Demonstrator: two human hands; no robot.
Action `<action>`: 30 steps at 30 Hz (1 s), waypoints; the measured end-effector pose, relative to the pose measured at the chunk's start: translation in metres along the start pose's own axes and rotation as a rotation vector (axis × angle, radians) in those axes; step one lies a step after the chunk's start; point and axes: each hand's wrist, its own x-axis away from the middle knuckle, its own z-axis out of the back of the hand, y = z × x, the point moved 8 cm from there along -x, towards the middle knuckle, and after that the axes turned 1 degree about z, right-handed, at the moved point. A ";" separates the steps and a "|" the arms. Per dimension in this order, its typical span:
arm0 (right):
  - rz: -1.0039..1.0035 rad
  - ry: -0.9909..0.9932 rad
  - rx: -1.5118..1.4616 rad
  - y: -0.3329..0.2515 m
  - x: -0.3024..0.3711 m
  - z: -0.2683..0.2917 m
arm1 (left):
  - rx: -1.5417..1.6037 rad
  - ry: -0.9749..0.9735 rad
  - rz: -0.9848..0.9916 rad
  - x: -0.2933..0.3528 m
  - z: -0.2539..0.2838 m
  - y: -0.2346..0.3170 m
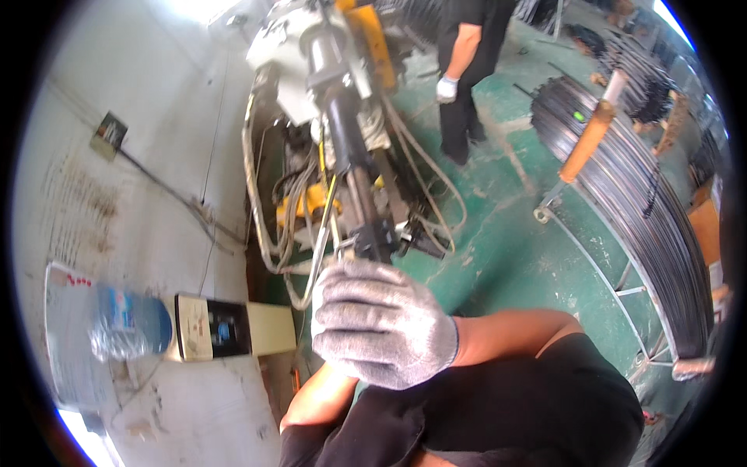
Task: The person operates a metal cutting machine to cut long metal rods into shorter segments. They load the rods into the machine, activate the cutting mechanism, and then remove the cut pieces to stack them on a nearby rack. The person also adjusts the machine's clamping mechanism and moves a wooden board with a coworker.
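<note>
My right hand [385,323], in a grey-white knit glove, is at the middle of the view. Its fingers lie close together and curl over to the left, so whatever they hold is hidden beneath. Just beyond the knuckles is the dark clamp-like end [373,237] of a long machine arm [342,117]; I cannot tell whether the glove touches it. My left forearm [320,393] rises from below, and the left hand itself is out of sight behind the right glove.
Looped hoses [257,194] hang around the machine. A water dispenser [272,327] with a blue bottle [132,323] stands by the left wall. Another person [467,78] in dark clothes and a glove stands beyond. Dark rods [622,179] fill a metal rack [595,265] on the right.
</note>
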 end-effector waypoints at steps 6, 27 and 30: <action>-0.043 0.091 -0.065 -0.002 0.001 0.019 | -0.035 -0.024 -0.037 -0.016 0.007 0.013; -0.184 -0.031 -0.091 0.082 0.116 0.182 | -0.014 0.205 0.385 -0.060 -0.010 0.022; -0.190 -0.056 -0.093 0.098 0.113 0.189 | 0.029 0.323 0.364 -0.045 0.000 0.021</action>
